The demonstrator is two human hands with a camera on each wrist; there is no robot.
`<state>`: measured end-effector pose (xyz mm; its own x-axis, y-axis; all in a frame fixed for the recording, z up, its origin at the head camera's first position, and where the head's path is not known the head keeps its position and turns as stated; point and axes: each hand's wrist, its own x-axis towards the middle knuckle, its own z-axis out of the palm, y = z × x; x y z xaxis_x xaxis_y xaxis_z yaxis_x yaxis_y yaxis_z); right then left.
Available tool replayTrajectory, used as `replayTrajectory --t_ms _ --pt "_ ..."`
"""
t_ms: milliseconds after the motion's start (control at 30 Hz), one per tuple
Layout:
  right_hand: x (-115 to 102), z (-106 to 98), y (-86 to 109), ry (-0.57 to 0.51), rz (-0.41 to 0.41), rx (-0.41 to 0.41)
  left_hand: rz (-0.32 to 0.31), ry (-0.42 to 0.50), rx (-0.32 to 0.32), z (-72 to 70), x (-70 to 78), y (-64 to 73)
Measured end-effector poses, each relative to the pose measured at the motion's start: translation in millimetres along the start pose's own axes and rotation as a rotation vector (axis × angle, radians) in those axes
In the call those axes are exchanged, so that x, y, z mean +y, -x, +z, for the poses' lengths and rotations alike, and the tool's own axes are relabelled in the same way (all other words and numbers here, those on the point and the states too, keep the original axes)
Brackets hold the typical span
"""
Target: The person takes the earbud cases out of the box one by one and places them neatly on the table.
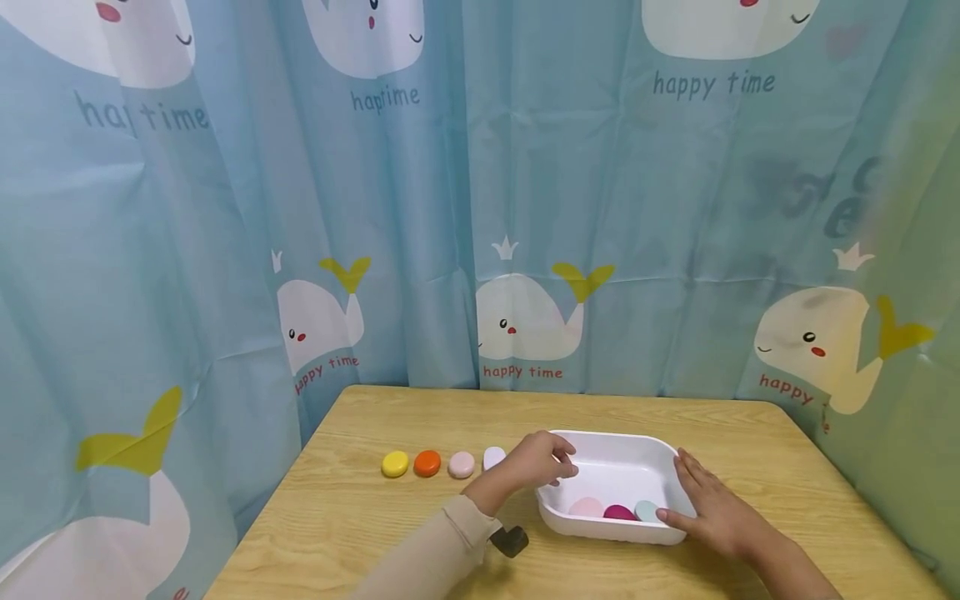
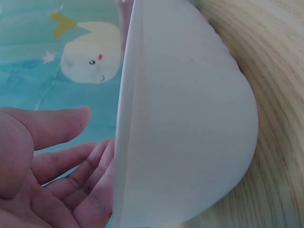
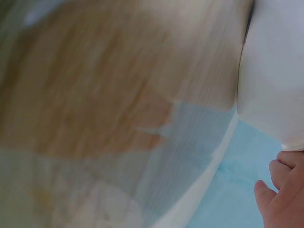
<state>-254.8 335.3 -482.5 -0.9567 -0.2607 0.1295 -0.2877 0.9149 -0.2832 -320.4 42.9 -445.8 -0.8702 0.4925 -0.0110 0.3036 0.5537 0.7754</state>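
Note:
My left hand [image 1: 536, 462] hangs over the left rim of a white rectangular tray [image 1: 637, 533], fingers loosely bent. Nothing shows between its thumb and fingers in the left wrist view, where the tray's outer wall [image 2: 190, 118] hides part of the fingers. At the tray's right side, my right hand [image 1: 716, 512] rests with fairly straight fingers along the rim and its thumb over the near corner. Inside the tray, along the near wall, lie a light pink disc [image 1: 587, 507], a magenta disc [image 1: 618, 512] and a pale blue-green disc [image 1: 646, 511].
Left of the tray, a yellow disc [image 1: 395, 464], an orange disc [image 1: 427, 463], a pale pink disc [image 1: 461, 464] and a white rounded piece [image 1: 493, 456] stand in a row on the wooden table [image 1: 337, 525]. My left forearm partly covers the white one. A whale-print curtain [image 1: 435, 317] surrounds the table.

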Motion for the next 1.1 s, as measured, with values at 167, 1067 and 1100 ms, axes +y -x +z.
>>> replayTrajectory --t_ms 167,1067,1100 --pt "-0.2 -1.2 -0.6 0.005 0.009 -0.015 -0.002 -0.061 -0.028 5.3 1.1 -6.3" --pt "-2.9 -2.1 -0.7 0.009 0.014 -0.007 -0.130 -0.410 -0.177 33.1 27.5 1.5" --pt "-2.9 -2.2 -0.8 0.007 0.016 -0.011 -0.129 -0.422 -0.179 33.7 27.8 1.5"
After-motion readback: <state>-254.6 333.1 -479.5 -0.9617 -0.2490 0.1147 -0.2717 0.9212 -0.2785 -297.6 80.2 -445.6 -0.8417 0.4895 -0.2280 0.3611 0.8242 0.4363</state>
